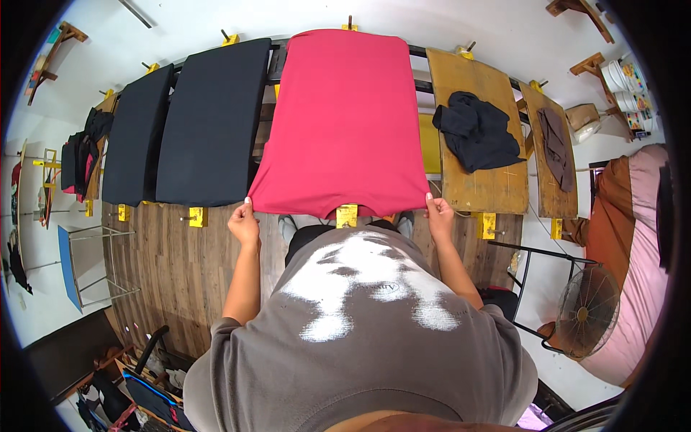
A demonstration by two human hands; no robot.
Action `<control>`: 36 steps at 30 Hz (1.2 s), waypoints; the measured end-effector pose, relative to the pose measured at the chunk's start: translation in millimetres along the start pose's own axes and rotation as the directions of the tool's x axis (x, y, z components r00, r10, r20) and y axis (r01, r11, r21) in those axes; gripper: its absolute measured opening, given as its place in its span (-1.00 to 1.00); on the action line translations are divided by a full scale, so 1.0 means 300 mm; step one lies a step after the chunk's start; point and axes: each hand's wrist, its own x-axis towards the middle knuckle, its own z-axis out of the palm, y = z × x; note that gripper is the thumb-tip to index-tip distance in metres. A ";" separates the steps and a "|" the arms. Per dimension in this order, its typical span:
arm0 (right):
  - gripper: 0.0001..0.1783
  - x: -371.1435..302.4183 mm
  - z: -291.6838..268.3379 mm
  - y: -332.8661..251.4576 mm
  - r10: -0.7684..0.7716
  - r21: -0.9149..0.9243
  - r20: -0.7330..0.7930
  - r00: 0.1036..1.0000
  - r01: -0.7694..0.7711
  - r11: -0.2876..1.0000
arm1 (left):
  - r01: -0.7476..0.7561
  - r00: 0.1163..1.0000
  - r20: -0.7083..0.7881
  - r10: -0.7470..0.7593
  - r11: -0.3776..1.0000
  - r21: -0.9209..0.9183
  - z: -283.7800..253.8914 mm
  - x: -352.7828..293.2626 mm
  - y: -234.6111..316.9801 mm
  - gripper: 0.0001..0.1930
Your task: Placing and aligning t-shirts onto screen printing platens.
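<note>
The left hand (244,223) and right hand (439,218) each pinch a near corner of the red T-shirt (349,122), which lies stretched flat in the middle of the row, its neckline beside a yellow bracket (347,217). Two flat black garments (212,122) lie to its left; a crumpled black garment (479,133) rests on the wooden board (479,193) at right.

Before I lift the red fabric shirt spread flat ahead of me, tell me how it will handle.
The red fabric shirt will probably turn floppy, since its lower corners pull into points at the left hand and the right hand. It seems light, as fingertip pinches hold its edge. Rolling looks unlikely: it lies flat.
</note>
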 end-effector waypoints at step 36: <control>-0.86 -0.026 -0.017 0.088 0.411 0.380 -0.099 0.906 -0.347 0.857 | 0.498 0.688 0.586 -0.429 0.866 0.048 0.046 -0.108 0.028 -0.73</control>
